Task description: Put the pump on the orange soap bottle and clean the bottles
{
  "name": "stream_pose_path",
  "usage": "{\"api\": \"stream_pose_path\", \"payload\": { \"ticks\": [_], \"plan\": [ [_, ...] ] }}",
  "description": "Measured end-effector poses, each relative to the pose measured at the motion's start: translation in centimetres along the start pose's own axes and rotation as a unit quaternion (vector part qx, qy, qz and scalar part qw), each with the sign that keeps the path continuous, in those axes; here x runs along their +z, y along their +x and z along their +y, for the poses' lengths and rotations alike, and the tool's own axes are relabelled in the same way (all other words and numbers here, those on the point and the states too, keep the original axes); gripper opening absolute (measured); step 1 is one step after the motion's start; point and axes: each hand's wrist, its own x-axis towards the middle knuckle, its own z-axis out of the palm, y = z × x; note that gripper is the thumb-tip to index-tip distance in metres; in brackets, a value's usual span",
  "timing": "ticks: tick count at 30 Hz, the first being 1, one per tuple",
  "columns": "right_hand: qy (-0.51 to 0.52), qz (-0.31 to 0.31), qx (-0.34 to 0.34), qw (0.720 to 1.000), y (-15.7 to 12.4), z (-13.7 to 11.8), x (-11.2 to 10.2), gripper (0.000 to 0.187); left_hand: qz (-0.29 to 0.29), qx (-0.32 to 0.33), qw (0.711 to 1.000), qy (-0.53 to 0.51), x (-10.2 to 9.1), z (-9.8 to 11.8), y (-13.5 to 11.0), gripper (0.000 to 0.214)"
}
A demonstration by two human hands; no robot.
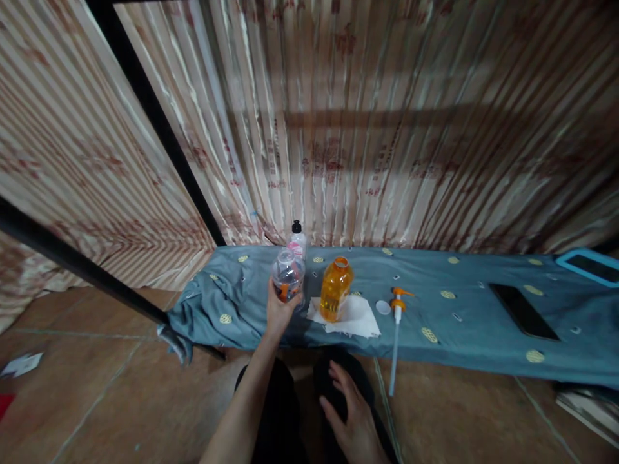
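My left hand point(281, 312) is wrapped round a clear plastic bottle point(289, 269) with an open top, at the bench's left part. Just right of it an uncapped orange bottle point(337, 287) stands on a white tissue point(356, 317). My right hand point(349, 412) rests above my right knee, fingers apart and nothing in it. Beyond the tissue lie a small white disc point(383, 307) and an orange pump head point(398, 300), whose long tube hangs over the front edge. Behind the clear bottle stands another bottle with a black cap point(296, 233).
A teal patterned cloth point(435, 335) covers the bench. On its right side lie a dark phone point(523, 312) and a blue-framed device point(590, 267). Striped curtains point(348, 129) hang behind, and black poles point(159, 122) cross the left side.
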Motion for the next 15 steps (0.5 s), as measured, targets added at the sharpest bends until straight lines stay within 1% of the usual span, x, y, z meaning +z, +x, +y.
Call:
{"api": "stream_pose_path", "payload": {
  "ticks": [3,6,9,12,13,15],
  "plan": [
    [0.000,0.044,0.042,0.998,0.5,0.0,-3.3,0.046,0.044,0.012,0.999,0.010,-0.7,-0.5,-1.6,0.085],
    [-0.020,0.097,0.082,0.992,2.1,1.4,-7.4,0.044,0.059,-0.003,0.998,0.010,-2.0,-0.9,-4.4,0.076],
    [-0.062,0.139,0.111,0.982,5.3,3.7,-11.5,0.046,0.020,-0.023,0.999,-0.025,-2.8,-1.0,-7.3,0.059],
    [-0.145,0.153,0.147,0.967,9.7,5.6,-14.8,0.039,-0.038,-0.026,0.998,-0.029,-2.5,-0.3,-9.1,0.045],
    [-0.177,0.150,0.159,0.960,11.2,6.0,-15.6,0.040,-0.057,-0.016,0.998,-0.021,-2.1,0.1,-9.4,0.045],
    [-0.231,0.136,0.176,0.947,13.7,6.5,-16.4,0.039,-0.083,0.022,0.996,-0.002,-0.9,1.1,-9.4,0.054]
  ]
}}
